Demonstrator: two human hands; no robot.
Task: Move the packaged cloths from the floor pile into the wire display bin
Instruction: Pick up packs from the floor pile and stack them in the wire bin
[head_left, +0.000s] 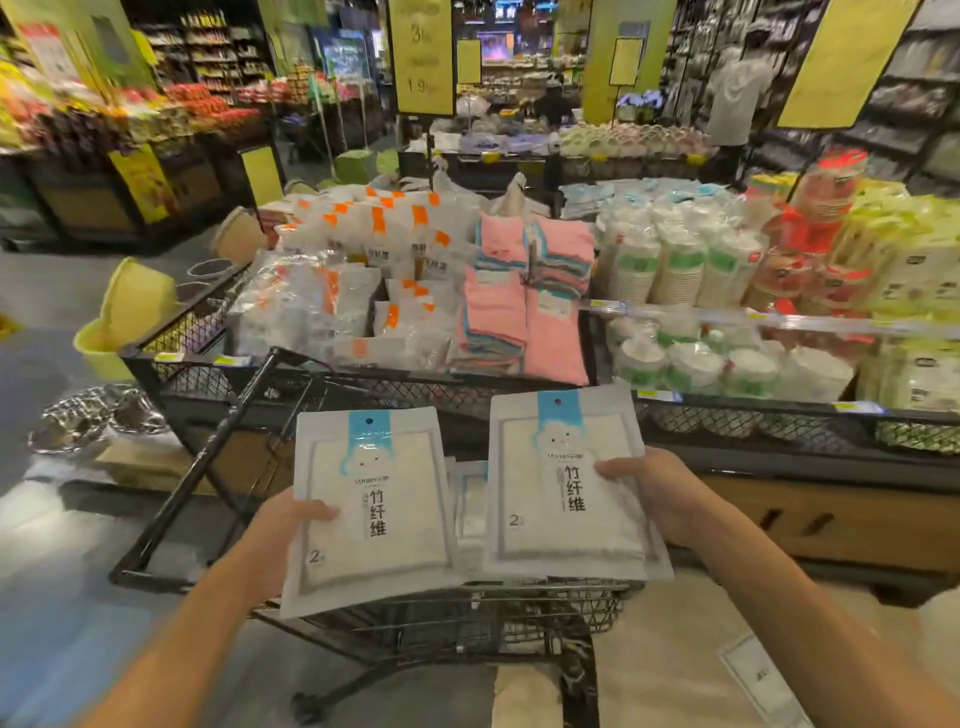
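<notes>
I hold two stacks of packaged cloths, white packs with a blue header. My left hand (283, 525) grips the left stack (371, 509) by its left edge, thumb on top. My right hand (657, 493) grips the right stack (563, 483) by its right edge. Both stacks hover above a black wire cart (467, 618). Beyond it stands the black wire display bin (208, 374), holding white packs with orange labels (363, 270) and pink folded cloths (524, 301). One more pack (758, 675) lies on the floor at lower right.
To the right, a neighbouring bin (779, 415) is filled with paper cups and bowls. A yellow basket (124, 317) sits left of the display bin. Woven baskets (88, 415) lie on the floor at left. A person (735, 98) stands in the far aisle.
</notes>
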